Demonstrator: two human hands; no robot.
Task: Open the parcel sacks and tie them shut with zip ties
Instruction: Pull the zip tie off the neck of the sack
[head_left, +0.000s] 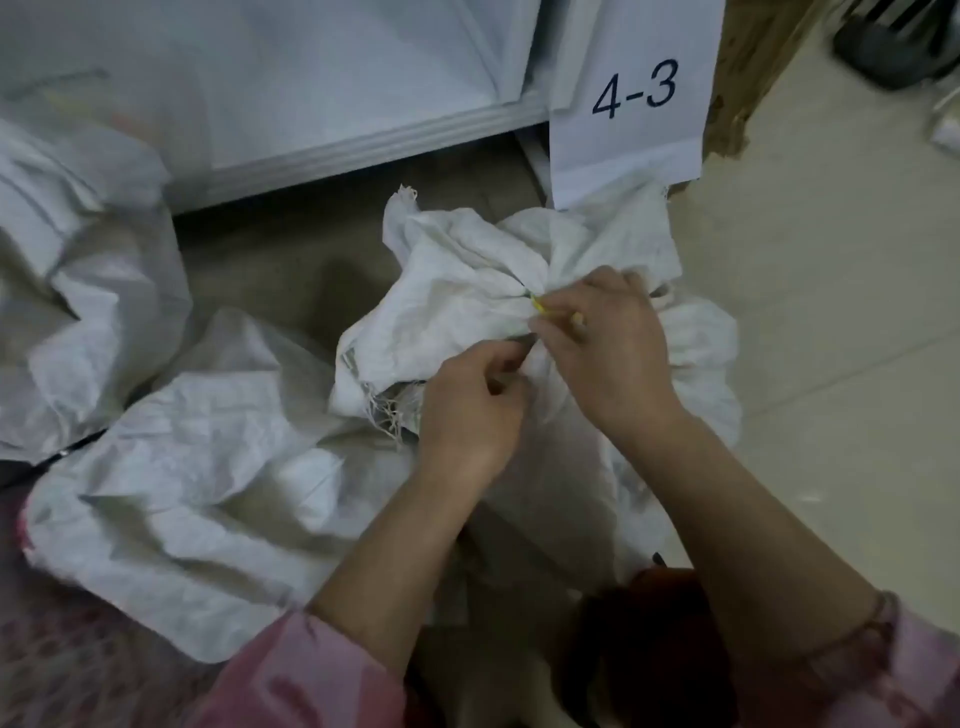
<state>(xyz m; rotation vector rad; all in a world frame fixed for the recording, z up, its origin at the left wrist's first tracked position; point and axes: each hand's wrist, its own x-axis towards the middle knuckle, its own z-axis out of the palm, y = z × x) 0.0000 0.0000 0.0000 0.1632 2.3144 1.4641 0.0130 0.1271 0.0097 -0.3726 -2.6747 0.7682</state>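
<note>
Cinching the gathered neck of a white woven parcel sack (467, 291) looks to be the step in hand. Seen from the head camera, the sack sits on the floor (831, 312) just below a paper label reading "4-3" (634, 98), its mouth bunched into pleats that run to one point. At that point a thin yellow zip tie (540, 305) shows, wrapped at the neck. The right hand (608, 348) is curled over the bunch, with the tie's short yellow end between its fingertips; the left hand (470, 410) is curled just beside it and pinches the cloth below the neck. The two hands are close together, nearly touching. Whether the tie's tail is already through its head cannot be told, as the fingers cover it. Other white sacks (208, 467) lie crumpled toward the left, one against the near sack. By my judgement the next move calls for a firm pull on the tail while the left hand keeps the pleats gathered, so that no fold slips out.
</note>
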